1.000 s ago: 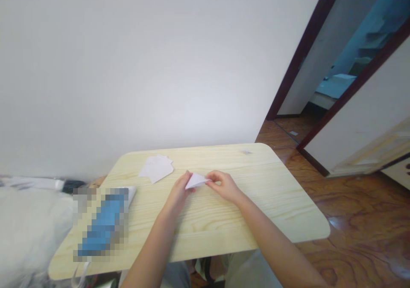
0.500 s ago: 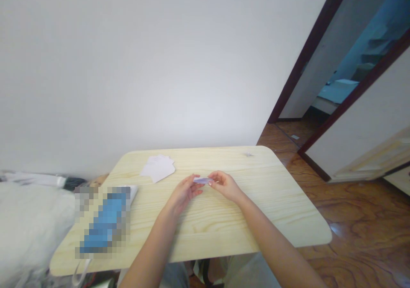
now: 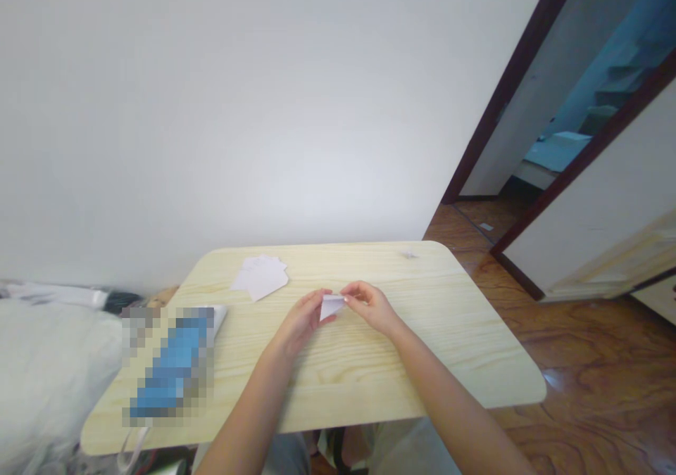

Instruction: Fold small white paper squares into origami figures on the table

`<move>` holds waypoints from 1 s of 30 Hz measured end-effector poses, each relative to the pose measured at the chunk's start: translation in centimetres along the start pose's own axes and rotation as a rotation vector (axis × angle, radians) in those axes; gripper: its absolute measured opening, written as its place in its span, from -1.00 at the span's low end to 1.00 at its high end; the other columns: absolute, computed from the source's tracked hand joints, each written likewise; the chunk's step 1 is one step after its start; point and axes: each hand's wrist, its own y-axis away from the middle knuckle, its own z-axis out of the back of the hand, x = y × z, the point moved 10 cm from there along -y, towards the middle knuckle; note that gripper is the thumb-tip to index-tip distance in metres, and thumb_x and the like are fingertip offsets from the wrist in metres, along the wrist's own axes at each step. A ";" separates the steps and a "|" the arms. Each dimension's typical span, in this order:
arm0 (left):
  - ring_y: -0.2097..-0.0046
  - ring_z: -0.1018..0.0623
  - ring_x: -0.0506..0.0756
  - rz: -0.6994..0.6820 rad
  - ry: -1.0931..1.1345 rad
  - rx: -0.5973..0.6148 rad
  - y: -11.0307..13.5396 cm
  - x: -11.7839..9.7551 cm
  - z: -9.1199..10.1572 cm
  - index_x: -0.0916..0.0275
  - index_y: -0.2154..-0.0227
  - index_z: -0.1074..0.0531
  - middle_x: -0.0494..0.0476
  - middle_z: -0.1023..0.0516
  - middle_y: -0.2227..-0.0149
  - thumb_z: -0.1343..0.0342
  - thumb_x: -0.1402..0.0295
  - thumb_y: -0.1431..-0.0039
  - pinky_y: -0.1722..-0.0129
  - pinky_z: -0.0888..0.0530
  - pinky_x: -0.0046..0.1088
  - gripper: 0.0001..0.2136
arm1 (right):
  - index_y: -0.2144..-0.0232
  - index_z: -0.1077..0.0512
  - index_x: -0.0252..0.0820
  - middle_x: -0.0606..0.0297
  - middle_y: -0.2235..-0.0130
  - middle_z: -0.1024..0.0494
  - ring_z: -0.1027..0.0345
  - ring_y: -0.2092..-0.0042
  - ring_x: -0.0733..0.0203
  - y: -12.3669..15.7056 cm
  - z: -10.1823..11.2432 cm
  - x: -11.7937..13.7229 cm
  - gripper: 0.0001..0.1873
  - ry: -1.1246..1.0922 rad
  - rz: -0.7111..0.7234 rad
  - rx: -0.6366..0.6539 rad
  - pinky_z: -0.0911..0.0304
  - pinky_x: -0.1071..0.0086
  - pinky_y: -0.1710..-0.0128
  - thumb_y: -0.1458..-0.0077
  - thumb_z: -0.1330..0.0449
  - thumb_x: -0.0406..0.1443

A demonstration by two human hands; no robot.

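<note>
White folded paper triangle point(image 3: 332, 307), pinched in a narrow grip between left hand point(image 3: 300, 324) and right hand point(image 3: 371, 306)

My left hand point(image 3: 301, 324) and right hand point(image 3: 371, 307) pinch a small folded white paper triangle point(image 3: 330, 307) between them over a pale wooden table point(image 3: 475, 383); loose white paper sheets point(image 3: 259, 276) lie nearby, pixelated blue object point(image 3: 172, 362) further left.

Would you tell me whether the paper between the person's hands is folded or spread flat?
Folded: the paper forms a small triangle, held between the left hand and right hand.
</note>
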 end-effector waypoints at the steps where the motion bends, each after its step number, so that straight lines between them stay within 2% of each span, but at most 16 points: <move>1: 0.33 -0.47 0.03 0.000 0.001 0.001 0.0 0.0 0.1 0.28 0.39 -0.44 0.08 -0.48 0.38 -0.20 0.32 0.12 0.39 -0.43 -0.48 -0.80 | 0.36 -0.38 -0.22 0.26 0.33 -0.48 -0.36 0.28 0.26 0.0 0.0 0.1 -0.84 0.003 0.002 -0.001 -0.27 0.34 0.25 0.03 -0.14 -0.27; 4: 0.32 -0.46 0.02 -0.007 0.017 0.016 -0.2 0.2 0.2 0.26 0.37 -0.44 0.07 -0.48 0.37 -0.19 0.32 0.09 0.39 -0.43 -0.48 -0.81 | 0.34 -0.36 -0.20 0.23 0.29 -0.46 -0.35 0.23 0.22 0.2 0.8 0.9 -0.83 0.025 0.052 -0.067 -0.27 0.31 0.22 0.05 -0.15 -0.28; 7: 0.33 -0.46 0.02 -0.021 0.031 0.019 -0.4 0.2 0.4 0.26 0.37 -0.45 0.06 -0.47 0.37 -0.18 0.32 0.07 0.40 -0.43 -0.49 -0.82 | 0.38 -0.36 -0.16 0.21 0.22 -0.42 -0.29 0.12 0.18 0.8 1.6 3.2 -0.89 0.101 0.214 -0.151 -0.21 0.25 0.12 0.06 -0.16 -0.32; 10: 0.34 -0.45 0.00 -0.038 0.033 0.031 -0.5 0.1 0.5 0.25 0.36 -0.45 0.05 -0.47 0.37 -0.18 0.32 0.06 0.41 -0.43 -0.49 -0.83 | 0.37 -0.40 -0.12 0.21 0.17 -0.38 -0.24 0.07 0.16 1.4 1.2 4.9 -0.89 0.192 0.318 -0.140 -0.15 0.23 0.05 0.05 -0.15 -0.34; 13: 0.33 -0.46 0.01 -0.044 0.033 0.027 -0.6 0.2 0.6 0.26 0.36 -0.44 0.08 -0.48 0.34 -0.18 0.28 0.07 0.41 -0.42 -0.49 -0.80 | 0.28 -0.40 -0.08 0.21 0.13 -0.35 -0.20 0.03 0.15 1.6 0.5 5.3 -0.78 0.241 0.344 -0.107 -0.13 0.22 0.03 0.06 -0.15 -0.36; 20: 0.38 -0.44 -0.02 -0.070 0.046 -0.028 -0.6 0.0 1.0 0.27 0.39 -0.44 0.06 -0.47 0.39 -0.21 0.29 0.10 0.42 -0.39 -0.53 -0.80 | 0.29 -0.39 -0.07 0.20 0.13 -0.34 -0.18 0.03 0.12 1.5 0.1 5.1 -0.81 0.288 0.334 -0.114 -0.12 0.18 0.02 0.03 -0.14 -0.34; 25: 0.36 -0.46 0.01 -0.068 0.070 -0.015 -0.7 0.0 0.9 0.27 0.42 -0.43 0.09 -0.49 0.38 -0.21 0.29 0.10 0.41 -0.38 -0.51 -0.82 | 0.19 -0.35 -0.07 0.18 0.11 -0.33 -0.17 0.02 0.11 1.6 -0.2 5.1 -0.70 0.307 0.340 -0.112 -0.13 0.18 0.02 0.05 -0.14 -0.36; 30: 0.35 -0.47 0.02 -0.066 0.054 -0.025 -0.7 0.0 1.1 0.26 0.42 -0.43 0.09 -0.50 0.37 -0.21 0.29 0.10 0.39 -0.37 -0.49 -0.82 | 0.19 -0.34 -0.06 0.19 0.10 -0.32 -0.16 0.01 0.09 1.6 -0.3 5.3 -0.69 0.317 0.336 -0.124 -0.12 0.16 0.00 0.06 -0.14 -0.37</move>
